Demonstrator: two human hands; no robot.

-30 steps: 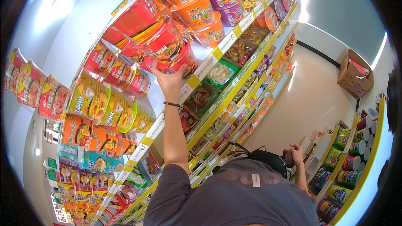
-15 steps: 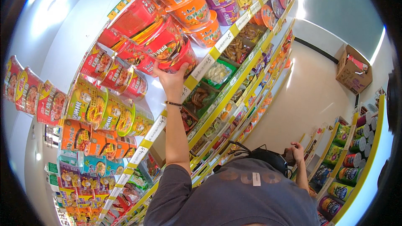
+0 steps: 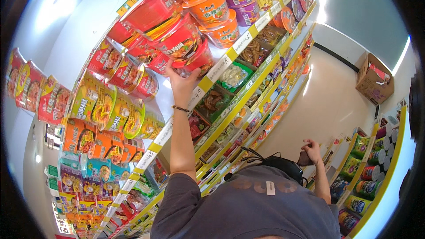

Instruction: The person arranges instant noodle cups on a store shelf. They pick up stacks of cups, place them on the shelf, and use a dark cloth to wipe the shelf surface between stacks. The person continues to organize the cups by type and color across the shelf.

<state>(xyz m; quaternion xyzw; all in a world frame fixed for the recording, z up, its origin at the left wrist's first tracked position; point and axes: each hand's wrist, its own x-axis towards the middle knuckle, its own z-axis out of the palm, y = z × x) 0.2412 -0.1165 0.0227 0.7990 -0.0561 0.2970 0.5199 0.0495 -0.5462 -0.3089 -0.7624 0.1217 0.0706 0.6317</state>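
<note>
My left hand (image 3: pixel 182 82) reaches up to the top shelf. Its thumb and fingers are spread around the lowest red instant noodle bowl (image 3: pixel 199 62) of a leaning stack, gripping it near the base. A second red noodle bowl (image 3: pixel 176 40) rests on top, tilted, with more red bowls behind it. Orange noodle bowls (image 3: pixel 221 33) stand just to the right of this stack. At the lower right, my right hand (image 3: pixel 313 151) is held beside my body with curled fingers. A small dark brown object (image 3: pixel 304 158) shows at its fingers; its kind is unclear.
Red noodle cups (image 3: pixel 128 77) and yellow-green noodle bowls (image 3: pixel 117 115) line the shelf to the left. Below the yellow shelf edge (image 3: pixel 232 54) lie trays of packaged snacks (image 3: pixel 232 76). Another shelf with canisters (image 3: pixel 368 188) stands at right, and a cardboard box (image 3: pixel 375 79) sits farther off.
The view has shifted slightly, moving the shelves a little to the right. My left hand stays at the red bowl. My right hand has risen slightly, its fingers still curled.
</note>
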